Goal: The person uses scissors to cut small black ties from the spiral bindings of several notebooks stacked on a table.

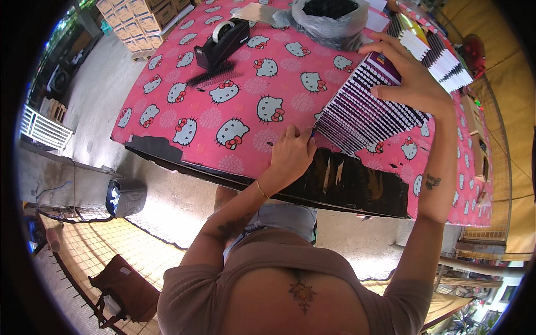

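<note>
A stack of spiral-bound notebooks with purple covers and dark coils lies slanted on the pink table. My right hand spans its upper right side, thumb and fingers apart around it, and grips it. At the stack's lower left corner my left hand is closed. A small dark bit with a bluish tint shows by its fingertips, too little to name. Black loose binding coils lie farther left, beside a black tape dispenser with a roll in it.
A clear plastic bag with black contents stands at the far edge. More bound notebooks are piled at the far right. The cartoon-cat table cover is torn along the near edge. Stacked cartons and a dark bin stand left.
</note>
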The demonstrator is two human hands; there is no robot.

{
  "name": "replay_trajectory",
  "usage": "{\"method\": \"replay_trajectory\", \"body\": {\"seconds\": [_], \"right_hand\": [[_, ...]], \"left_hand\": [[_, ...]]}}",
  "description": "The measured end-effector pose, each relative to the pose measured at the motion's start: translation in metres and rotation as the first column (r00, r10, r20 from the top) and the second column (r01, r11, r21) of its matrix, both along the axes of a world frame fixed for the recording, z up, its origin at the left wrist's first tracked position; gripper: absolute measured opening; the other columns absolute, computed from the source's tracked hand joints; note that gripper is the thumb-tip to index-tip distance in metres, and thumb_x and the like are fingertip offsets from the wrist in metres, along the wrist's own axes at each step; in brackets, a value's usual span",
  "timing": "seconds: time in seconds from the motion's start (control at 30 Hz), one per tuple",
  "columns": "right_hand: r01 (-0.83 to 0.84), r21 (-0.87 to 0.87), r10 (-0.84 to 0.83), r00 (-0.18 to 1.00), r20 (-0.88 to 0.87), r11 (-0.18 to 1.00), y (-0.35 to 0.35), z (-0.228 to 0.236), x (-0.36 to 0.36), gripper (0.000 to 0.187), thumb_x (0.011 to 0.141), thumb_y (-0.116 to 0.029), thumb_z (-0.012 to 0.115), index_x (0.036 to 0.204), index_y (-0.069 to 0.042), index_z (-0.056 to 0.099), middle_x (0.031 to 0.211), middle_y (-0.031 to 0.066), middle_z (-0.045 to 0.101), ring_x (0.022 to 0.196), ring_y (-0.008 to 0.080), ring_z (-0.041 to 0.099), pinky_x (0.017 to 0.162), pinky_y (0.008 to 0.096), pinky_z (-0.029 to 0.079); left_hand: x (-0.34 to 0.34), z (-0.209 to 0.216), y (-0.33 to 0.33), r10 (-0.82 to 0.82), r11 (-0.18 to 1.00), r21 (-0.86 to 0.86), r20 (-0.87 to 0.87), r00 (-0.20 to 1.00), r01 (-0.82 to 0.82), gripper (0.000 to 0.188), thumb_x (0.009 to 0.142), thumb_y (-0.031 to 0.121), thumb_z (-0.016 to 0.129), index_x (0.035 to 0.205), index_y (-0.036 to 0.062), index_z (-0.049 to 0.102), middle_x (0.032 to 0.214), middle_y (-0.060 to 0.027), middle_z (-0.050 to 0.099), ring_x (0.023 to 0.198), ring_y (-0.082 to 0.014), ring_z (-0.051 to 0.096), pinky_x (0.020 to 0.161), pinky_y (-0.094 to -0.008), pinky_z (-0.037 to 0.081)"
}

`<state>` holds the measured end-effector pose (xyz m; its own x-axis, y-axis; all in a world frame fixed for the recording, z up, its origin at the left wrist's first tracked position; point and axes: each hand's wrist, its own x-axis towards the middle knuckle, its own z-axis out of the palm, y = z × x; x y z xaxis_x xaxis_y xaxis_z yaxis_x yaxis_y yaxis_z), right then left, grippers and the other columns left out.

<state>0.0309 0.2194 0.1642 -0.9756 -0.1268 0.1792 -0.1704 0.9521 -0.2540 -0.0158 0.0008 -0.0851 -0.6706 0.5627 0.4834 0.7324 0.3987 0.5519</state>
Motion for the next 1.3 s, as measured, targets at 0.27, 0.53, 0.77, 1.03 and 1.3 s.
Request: {"method": "replay_trajectory", "body": {"seconds": [0.27, 0.53, 0.77, 1.03, 1.3], "right_hand": [[0.015, 0.023, -0.015, 1.000, -0.009, 1.000, 0.000, 0.000, 0.001, 0.058, 0.071, -0.031, 0.071, 0.126, -0.021, 0.052, 0.144, 0.0097, 0.039, 0.128, 0.0314, 0.045, 0.104, 0.0363, 0.037], [-0.013, 0.022, 0.014, 1.000, -0.021, 1.000, 0.005, -0.002, -0.001, 0.058, 0.071, -0.032, 0.071, 0.126, -0.021, 0.052, 0.145, 0.0101, 0.038, 0.128, 0.0316, 0.046, 0.104, 0.0366, 0.038], [-0.001, 0.014, 0.002, 1.000, -0.015, 1.000, 0.003, -0.001, 0.000, 0.059, 0.071, -0.031, 0.071, 0.126, -0.020, 0.053, 0.145, 0.0097, 0.038, 0.129, 0.0305, 0.045, 0.104, 0.0358, 0.037], [-0.006, 0.014, 0.007, 0.999, -0.040, 1.000, 0.008, -0.005, 0.000, 0.058, 0.071, -0.032, 0.072, 0.125, -0.020, 0.054, 0.146, 0.0102, 0.038, 0.131, 0.0299, 0.043, 0.106, 0.0350, 0.035], [-0.012, 0.026, 0.013, 0.999, -0.048, 1.000, 0.010, -0.008, -0.002, 0.058, 0.072, -0.034, 0.072, 0.125, -0.020, 0.054, 0.144, 0.0107, 0.040, 0.127, 0.0320, 0.045, 0.102, 0.0351, 0.038]], "left_hand": [[-0.020, 0.007, -0.009, -0.422, 0.896, 0.422, 0.906, 0.028, -0.139, 0.032, 0.094, 0.023, 0.049, 0.107, -0.0053, 0.057, 0.089, -0.0144, 0.066, 0.070, -0.0257, 0.069, 0.063, -0.0338, 0.059], [-0.009, 0.011, -0.001, -0.048, 0.998, -0.015, 0.221, 0.974, 0.053, 0.023, 0.092, 0.021, 0.051, 0.095, 0.0011, 0.063, 0.082, -0.0167, 0.063, 0.062, -0.0258, 0.067, 0.059, -0.0386, 0.055], [-0.029, 0.005, -0.010, -0.281, 0.958, 0.286, 0.952, 0.124, -0.025, 0.033, 0.094, 0.024, 0.048, 0.113, -0.0015, 0.058, 0.088, -0.0133, 0.065, 0.070, -0.0266, 0.069, 0.059, -0.0354, 0.057], [-0.027, -0.004, -0.004, -0.333, 0.935, 0.349, 0.924, 0.189, -0.058, 0.027, 0.095, 0.021, 0.046, 0.095, -0.0034, 0.056, 0.078, -0.0117, 0.062, 0.062, -0.0229, 0.067, 0.055, -0.0344, 0.056], [-0.019, -0.003, 0.002, -0.106, 0.971, -0.206, 0.072, 0.992, 0.119, 0.024, 0.090, 0.016, 0.048, 0.089, -0.0041, 0.060, 0.076, -0.0198, 0.064, 0.066, -0.0318, 0.067, 0.058, -0.0418, 0.053]]}}
